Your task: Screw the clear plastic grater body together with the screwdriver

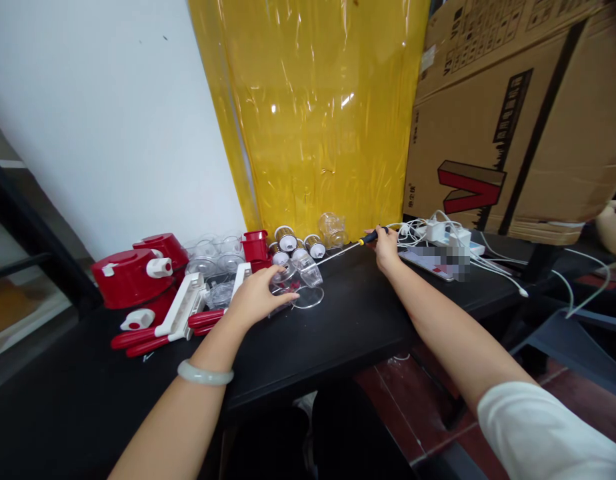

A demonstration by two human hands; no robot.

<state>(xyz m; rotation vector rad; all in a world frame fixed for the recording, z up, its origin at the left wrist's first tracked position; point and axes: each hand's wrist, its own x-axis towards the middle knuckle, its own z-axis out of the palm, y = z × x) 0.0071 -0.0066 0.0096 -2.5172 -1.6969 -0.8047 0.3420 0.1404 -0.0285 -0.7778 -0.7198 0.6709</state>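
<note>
My right hand [385, 248] is closed round the dark blue and yellow handle of a screwdriver [369, 236]. Its long metal shaft points left, and its tip meets or lies close to a clear plastic part [309, 270]. At that part's left side, my left hand [261, 293] has thumb and fingers curved around clear plastic; the exact grip is partly hidden. A clear round rim [309, 298] shows on the black table [338, 340] just under the part. Behind the left hand lie several drums with white ends [286, 241] and a red plastic hopper [255, 246].
Red round housings [133, 277], white frames with red handles [185, 307] and clear cups [231, 247] crowd the left. On the right are white chargers with cables [435, 231], a phone [423, 262] and a large cardboard box [488, 133]. Another person's arm [615, 230] shows at far right.
</note>
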